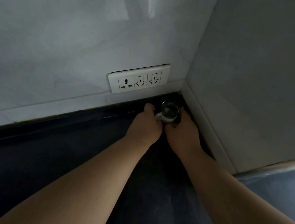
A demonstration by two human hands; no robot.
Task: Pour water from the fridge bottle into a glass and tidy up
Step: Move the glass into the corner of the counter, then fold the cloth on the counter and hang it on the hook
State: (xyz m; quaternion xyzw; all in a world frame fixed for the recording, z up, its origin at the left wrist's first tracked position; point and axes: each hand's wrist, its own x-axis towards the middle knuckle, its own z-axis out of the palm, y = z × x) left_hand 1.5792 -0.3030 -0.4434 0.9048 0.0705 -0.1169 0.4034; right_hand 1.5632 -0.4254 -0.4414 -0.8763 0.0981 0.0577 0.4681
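At the counter's (52, 184) back corner, twelve o'clock, left hand (145, 126) and right hand (183, 131) curl their fingers around a standing glass (169, 111). Likely placing it; pouring needs the unseen bottle.

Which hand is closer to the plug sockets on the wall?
Left. The left hand is at the glass's left side, just below and right of the socket plate. The right hand is on the glass's other side, nearer the corner, farther from the sockets.
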